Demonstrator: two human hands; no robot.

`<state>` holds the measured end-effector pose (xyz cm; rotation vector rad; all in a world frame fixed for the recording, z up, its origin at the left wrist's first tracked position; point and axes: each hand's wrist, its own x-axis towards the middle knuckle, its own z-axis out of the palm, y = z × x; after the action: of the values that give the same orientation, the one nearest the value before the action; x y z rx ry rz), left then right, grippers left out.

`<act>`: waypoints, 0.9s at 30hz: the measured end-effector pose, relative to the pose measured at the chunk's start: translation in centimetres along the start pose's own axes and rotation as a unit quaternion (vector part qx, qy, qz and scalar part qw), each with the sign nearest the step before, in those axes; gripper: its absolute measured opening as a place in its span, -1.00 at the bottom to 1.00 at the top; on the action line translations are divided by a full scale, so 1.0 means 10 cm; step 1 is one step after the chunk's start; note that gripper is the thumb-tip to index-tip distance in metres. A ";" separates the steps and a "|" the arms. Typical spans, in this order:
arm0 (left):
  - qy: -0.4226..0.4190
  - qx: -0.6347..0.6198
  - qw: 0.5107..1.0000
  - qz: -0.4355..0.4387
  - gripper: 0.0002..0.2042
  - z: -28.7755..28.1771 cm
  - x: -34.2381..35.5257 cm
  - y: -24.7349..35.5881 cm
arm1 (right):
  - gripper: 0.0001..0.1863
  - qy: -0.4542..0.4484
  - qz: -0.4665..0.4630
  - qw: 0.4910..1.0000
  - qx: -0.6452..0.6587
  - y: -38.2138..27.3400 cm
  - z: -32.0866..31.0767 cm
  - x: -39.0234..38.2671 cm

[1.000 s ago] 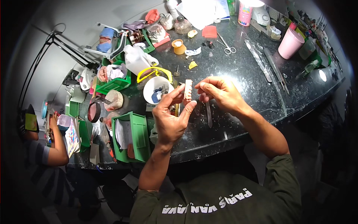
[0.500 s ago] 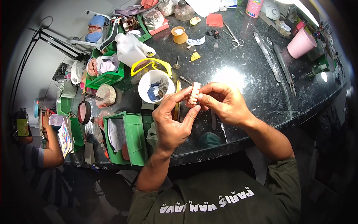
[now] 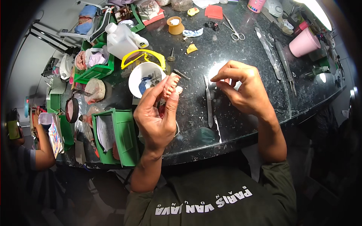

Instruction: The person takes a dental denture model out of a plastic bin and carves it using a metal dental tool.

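Observation:
A pink denture (image 3: pixel 171 86) with pale teeth is pinched upright between the thumb and fingers of my left hand (image 3: pixel 156 118), just beside a white tub (image 3: pixel 140 75) of small parts. My right hand (image 3: pixel 243 88) hovers over the black bench with bent fingers. Its index finger and thumb are slightly apart, with nothing visible between them. Below and left of those fingertips lies a slim metal scalpel (image 3: pixel 209 103). A thin white-and-metal tool (image 3: pixel 217 129) rests near the bench's front edge. Part of the denture's lower side is hidden by my left hand.
Green bins (image 3: pixel 130 139) stand at the left, and yellow safety glasses (image 3: pixel 145 56) lie behind the tub. Scissors (image 3: pixel 235 34), a handpiece (image 3: pixel 285 67) and a pink cup (image 3: pixel 304 42) are at the back and right. Another person's arm (image 3: pixel 44 143) shows at far left.
My right hand has let go of the denture and moved right. My left hand has carried the denture left, uncovering the scalpel on the bench. The whole view has shifted slightly.

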<state>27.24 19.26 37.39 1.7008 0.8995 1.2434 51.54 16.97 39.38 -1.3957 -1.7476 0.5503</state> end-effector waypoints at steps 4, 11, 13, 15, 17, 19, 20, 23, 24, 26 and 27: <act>0.070 -0.005 0.998 0.004 -0.69 -0.06 0.05 -0.08 | -0.79 -0.142 -0.033 0.988 -0.053 0.11 0.07 -0.11; 0.131 -0.052 0.989 -0.036 -0.68 -0.09 0.09 0.02 | -0.79 -0.193 -0.012 0.974 -0.114 0.03 0.09 -0.13; 0.118 -0.068 0.990 -0.033 -0.67 -0.11 0.08 -0.03 | -0.77 -0.196 -0.009 0.973 -0.123 0.01 0.07 -0.13; 0.104 -0.110 0.987 -0.049 -0.63 -0.08 0.07 -0.05 | -0.73 -0.204 -0.023 0.971 -0.126 0.03 0.06 -0.17; 0.089 -0.141 0.984 -0.062 -0.58 -0.10 0.02 -0.06 | -0.71 -0.200 -0.048 0.972 -0.110 0.09 0.11 -0.17; 0.097 -0.157 0.979 -0.090 -0.55 -0.01 0.01 0.03 | -0.72 -0.194 -0.052 0.974 -0.104 0.10 0.13 -0.17; 0.094 -0.155 0.980 -0.085 -0.53 -0.02 0.01 0.03 | -0.71 -0.194 -0.051 0.975 -0.095 0.09 0.15 -0.16; 0.129 -0.146 0.978 -0.080 -0.51 -0.05 0.03 0.05 | -0.74 -0.171 -0.059 0.980 -0.078 0.11 0.13 -0.14; 0.130 -0.167 0.975 -0.069 -0.52 -0.11 0.01 -0.02 | -0.75 -0.161 -0.053 0.984 -0.061 0.10 0.15 -0.11; 0.144 -0.167 0.975 -0.030 -0.53 -0.12 0.07 -0.06 | -0.85 -0.077 -0.047 0.993 -0.072 0.15 0.07 -0.08; 0.151 -0.163 0.975 -0.012 -0.53 -0.13 0.09 -0.04 | -0.88 -0.055 -0.030 0.991 -0.117 0.13 0.05 -0.06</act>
<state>26.15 20.49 37.55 1.2597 0.8319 1.5652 51.96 16.84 37.94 -1.4917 -1.9872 0.4054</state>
